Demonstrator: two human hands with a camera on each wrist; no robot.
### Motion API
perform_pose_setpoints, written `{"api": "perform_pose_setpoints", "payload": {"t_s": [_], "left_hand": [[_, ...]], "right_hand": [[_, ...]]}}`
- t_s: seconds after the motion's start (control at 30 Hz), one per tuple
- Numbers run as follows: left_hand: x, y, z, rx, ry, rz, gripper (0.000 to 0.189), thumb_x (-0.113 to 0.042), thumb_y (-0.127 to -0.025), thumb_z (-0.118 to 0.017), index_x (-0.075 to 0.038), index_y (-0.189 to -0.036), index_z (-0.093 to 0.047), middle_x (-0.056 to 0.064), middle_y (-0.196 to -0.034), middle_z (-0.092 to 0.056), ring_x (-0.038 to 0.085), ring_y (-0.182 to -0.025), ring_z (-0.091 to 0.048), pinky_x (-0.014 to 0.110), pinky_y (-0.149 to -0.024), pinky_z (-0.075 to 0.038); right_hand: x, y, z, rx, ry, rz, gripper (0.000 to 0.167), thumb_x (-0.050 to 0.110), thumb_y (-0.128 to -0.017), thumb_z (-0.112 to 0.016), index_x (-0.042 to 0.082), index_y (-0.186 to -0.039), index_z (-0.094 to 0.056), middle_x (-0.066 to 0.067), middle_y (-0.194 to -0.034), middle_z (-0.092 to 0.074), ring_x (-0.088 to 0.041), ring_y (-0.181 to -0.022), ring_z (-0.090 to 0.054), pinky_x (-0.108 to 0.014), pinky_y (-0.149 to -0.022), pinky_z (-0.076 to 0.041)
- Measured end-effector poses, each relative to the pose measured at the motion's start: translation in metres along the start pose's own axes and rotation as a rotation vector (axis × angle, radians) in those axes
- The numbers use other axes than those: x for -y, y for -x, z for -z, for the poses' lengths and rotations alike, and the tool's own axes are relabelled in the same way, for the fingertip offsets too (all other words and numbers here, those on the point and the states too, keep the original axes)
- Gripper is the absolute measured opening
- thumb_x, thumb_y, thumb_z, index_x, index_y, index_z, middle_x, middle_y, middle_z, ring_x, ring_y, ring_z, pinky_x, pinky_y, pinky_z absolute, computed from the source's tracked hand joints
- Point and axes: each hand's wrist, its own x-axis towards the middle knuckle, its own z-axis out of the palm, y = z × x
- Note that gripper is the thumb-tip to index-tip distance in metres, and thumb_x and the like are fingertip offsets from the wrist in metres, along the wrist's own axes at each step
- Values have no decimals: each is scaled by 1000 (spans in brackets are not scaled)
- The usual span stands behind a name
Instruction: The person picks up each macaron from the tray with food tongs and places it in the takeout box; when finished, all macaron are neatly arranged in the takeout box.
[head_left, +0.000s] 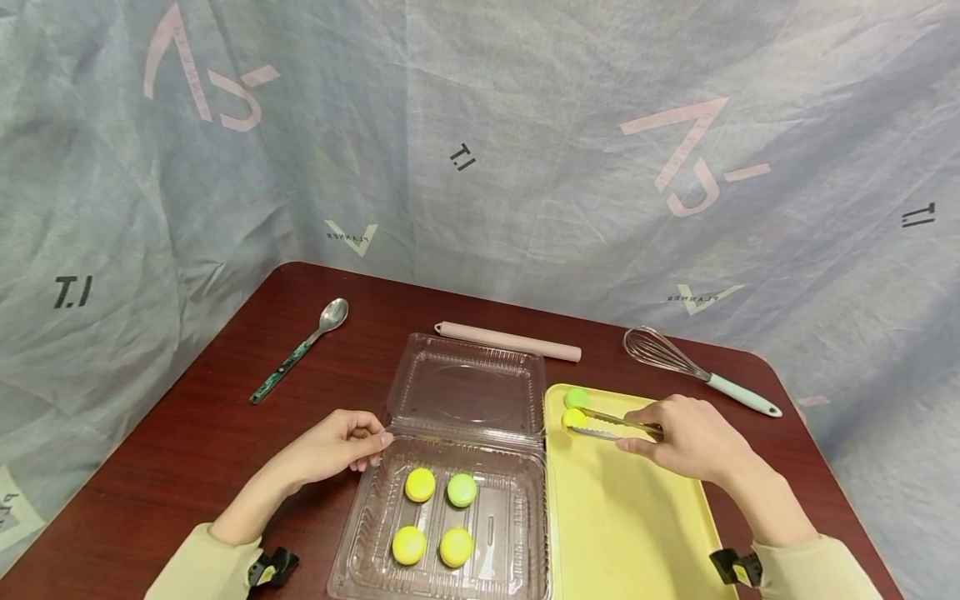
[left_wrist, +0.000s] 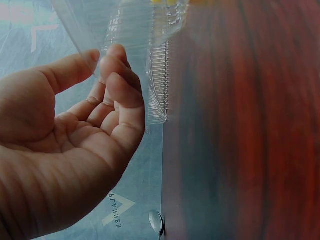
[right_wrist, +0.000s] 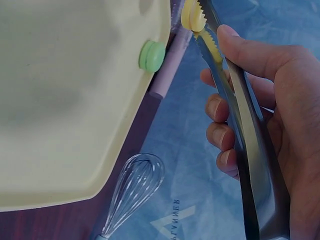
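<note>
My right hand grips metal tongs, whose serrated tips hold a yellow macaron. In the head view this macaron appears over the far left corner of a yellow tray, beside a green macaron on it. My left hand pinches the left edge of a clear plastic container between thumb and fingers, near the hinge. Its lid lies folded back. Inside the base sit a green macaron and three yellow macarons.
A pale pink rolling pin lies behind the lid. The whisk with a mint handle is beyond the tray at right. A spoon with a patterned green handle lies at left. Grey cloth hangs behind the dark red table.
</note>
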Motion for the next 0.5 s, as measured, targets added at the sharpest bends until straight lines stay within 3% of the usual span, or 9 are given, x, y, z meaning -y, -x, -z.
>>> {"api": "perform_pose_setpoints", "payload": {"t_s": [0.3,0.5], "left_hand": [[2,-1,0,2,1,-1,27,-26,-100,-63,-1,-90,-63,3,-71,-59,16,-63,-52,26,-57,-44],[2,0,1,5,13,3,27,-25,-100,-63,0,-90,-62,4,-70,-58,15,-63,-51,25,-57,-43]], "right_hand": [[11,2,9,-51,24,40,26,39,-83,-81,20,-100,-80,15,-90,-72,5,-61,-47,-24,-56,-41],[21,5,14,-77,44,52,27,41,-83,-80,20,-101,-79,12,-94,-73,2,-69,-58,-29,-61,-47]]}}
